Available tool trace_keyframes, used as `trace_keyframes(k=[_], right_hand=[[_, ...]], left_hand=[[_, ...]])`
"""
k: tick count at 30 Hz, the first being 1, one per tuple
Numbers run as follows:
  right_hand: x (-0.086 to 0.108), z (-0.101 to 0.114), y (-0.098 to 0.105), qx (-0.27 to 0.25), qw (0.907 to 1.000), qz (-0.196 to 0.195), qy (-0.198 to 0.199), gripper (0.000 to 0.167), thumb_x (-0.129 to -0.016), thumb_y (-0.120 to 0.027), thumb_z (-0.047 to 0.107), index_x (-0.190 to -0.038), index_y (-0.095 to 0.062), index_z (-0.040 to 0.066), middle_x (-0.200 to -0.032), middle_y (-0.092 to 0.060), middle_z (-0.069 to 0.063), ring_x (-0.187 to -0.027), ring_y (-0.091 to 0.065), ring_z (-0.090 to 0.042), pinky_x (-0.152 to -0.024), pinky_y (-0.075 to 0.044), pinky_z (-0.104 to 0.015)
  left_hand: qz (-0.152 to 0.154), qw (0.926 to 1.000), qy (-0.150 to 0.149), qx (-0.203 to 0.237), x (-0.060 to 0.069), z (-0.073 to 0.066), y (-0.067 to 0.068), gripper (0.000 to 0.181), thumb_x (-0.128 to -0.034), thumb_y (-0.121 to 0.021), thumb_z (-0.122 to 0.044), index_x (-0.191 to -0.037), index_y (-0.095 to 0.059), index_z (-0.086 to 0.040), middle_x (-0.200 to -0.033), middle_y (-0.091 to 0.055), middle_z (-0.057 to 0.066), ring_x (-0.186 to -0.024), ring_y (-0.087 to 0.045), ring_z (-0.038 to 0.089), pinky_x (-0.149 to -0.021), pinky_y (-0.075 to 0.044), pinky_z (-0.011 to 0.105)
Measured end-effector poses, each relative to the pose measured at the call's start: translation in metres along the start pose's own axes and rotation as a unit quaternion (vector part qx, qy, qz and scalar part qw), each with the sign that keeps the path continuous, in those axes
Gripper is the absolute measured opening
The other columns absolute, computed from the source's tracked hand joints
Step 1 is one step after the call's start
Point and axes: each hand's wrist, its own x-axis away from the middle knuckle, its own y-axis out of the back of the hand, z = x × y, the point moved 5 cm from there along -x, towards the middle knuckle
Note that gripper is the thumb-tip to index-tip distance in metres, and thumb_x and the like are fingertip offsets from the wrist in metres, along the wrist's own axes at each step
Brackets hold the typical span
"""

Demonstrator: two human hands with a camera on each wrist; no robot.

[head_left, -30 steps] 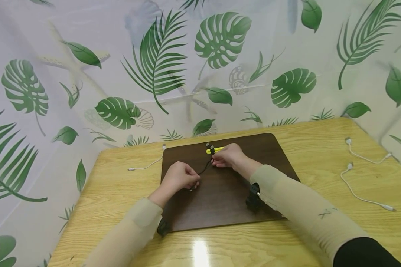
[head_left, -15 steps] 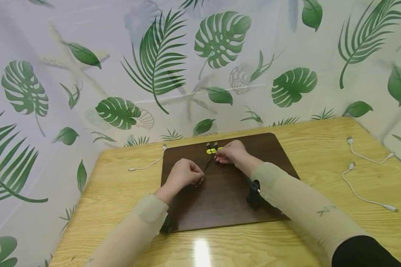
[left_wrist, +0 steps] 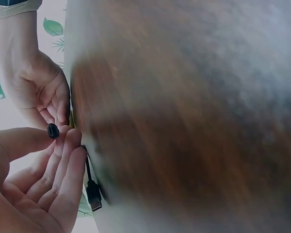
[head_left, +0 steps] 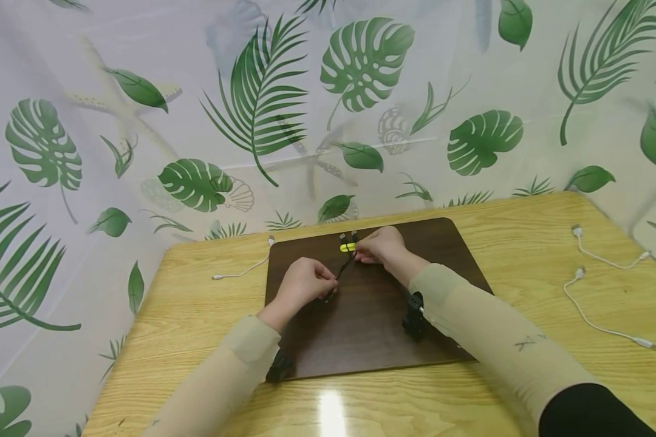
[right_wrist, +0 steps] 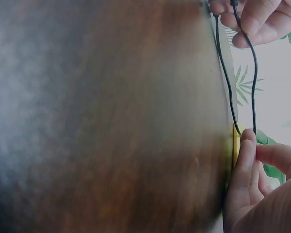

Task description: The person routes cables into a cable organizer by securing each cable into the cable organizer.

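Observation:
Two black USB cables (head_left: 345,265) run over a dark brown board (head_left: 355,328). Their USB-A plugs (head_left: 342,237) lie side by side just past a small yellow strip (head_left: 347,247) near the board's far edge. My right hand (head_left: 384,246) pinches one cable beside the strip, partly covering it. My left hand (head_left: 305,282) holds the cables' other ends nearer to me. In the left wrist view, a black connector (left_wrist: 53,130) sits between thumb and finger, and a second black connector (left_wrist: 93,195) hangs beside the fingers. Both cables (right_wrist: 254,82) stretch between the hands in the right wrist view.
The board lies on a wooden table (head_left: 197,328). A short white cable (head_left: 246,271) lies left of the board, and two more white cables, one nearer (head_left: 585,309) and one farther (head_left: 607,260), lie at right. A leaf-patterned curtain (head_left: 306,121) hangs behind the table.
My right hand has moved slightly up and right, shifting one plug away from the front of the strip to beside the other. My left hand has moved slightly right and up, towards the strip.

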Motion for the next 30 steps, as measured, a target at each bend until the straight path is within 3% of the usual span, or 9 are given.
trace_keyframes(k=[14,21,25,30], right_hand=[[-0.009,-0.001,0.001,0.027,0.9992,-0.019,0.021,0.022,-0.096,-0.070,0.000,-0.113,-0.075,-0.014,-0.057,-0.069,0.004,-0.053,-0.069,-0.003,-0.058,-0.060,-0.018],[-0.015,0.000,-0.001,0.084,0.9957,-0.030,0.025,0.020,-0.096,-0.070,0.002,-0.109,-0.077,-0.011,-0.055,-0.068,0.005,-0.050,-0.066,-0.002,-0.055,-0.058,-0.017],[-0.014,0.006,-0.002,0.167,0.9840,-0.043,0.043,0.018,-0.097,-0.071,0.007,-0.103,-0.080,-0.006,-0.058,-0.069,0.004,-0.049,-0.065,-0.002,-0.056,-0.059,-0.019],[-0.006,0.014,-0.001,0.256,0.9614,-0.054,0.085,0.016,-0.096,-0.073,0.012,-0.096,-0.084,0.001,-0.068,-0.077,-0.002,-0.054,-0.066,-0.004,-0.060,-0.059,-0.022]], left_hand=[[-0.007,0.9999,0.006,-0.004,-0.001,0.000,-0.001,0.009,-0.0938,-0.078,-0.009,-0.095,-0.084,-0.002,-0.087,-0.083,0.011,-0.064,-0.070,0.007,-0.060,-0.053,0.019],[-0.013,0.9999,0.008,0.001,-0.001,0.000,-0.001,0.010,-0.0941,-0.078,-0.009,-0.095,-0.084,-0.001,-0.088,-0.083,0.012,-0.064,-0.071,0.009,-0.060,-0.052,0.019],[-0.012,0.9999,0.007,0.005,-0.001,0.000,-0.001,0.010,-0.0947,-0.077,-0.009,-0.096,-0.084,-0.001,-0.089,-0.083,0.013,-0.067,-0.073,0.011,-0.061,-0.055,0.021],[-0.007,0.9999,0.009,0.011,-0.001,-0.001,-0.002,0.010,-0.0951,-0.077,-0.009,-0.097,-0.084,-0.001,-0.090,-0.083,0.013,-0.069,-0.075,0.013,-0.064,-0.058,0.023]])
